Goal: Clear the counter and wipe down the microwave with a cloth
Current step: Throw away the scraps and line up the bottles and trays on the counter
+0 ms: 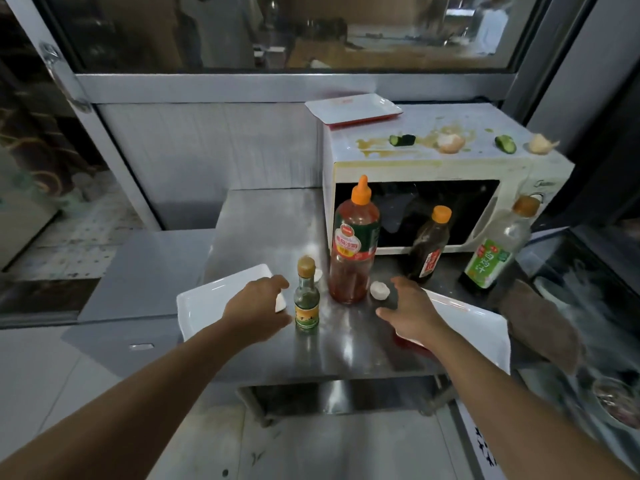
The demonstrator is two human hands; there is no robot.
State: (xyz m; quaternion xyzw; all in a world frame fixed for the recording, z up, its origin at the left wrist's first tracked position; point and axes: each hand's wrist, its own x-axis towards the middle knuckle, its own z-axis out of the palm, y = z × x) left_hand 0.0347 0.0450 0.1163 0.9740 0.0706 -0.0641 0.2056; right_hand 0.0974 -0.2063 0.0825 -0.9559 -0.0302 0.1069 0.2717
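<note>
The soiled microwave (433, 188) is sitting at the counter's (263, 223) back right, 4 bottles crowding its front. The clearing step is just beginning: left hand (258, 308) and right hand (408, 315) are hovering spread, holding nothing, flanking the small bottle (306, 296), probably needing lifting first.

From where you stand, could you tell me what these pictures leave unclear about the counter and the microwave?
All in the head view:
- Left hand hides part of the left plate; whether it touches the plate is unclear.
- Right hand covers the right plate's near corner.
- Microwave door glass is dark, with bottles in front: inside unseen.
- Brown cloth-like thing is blurred.
- Bottle labels are too small to read.
</note>
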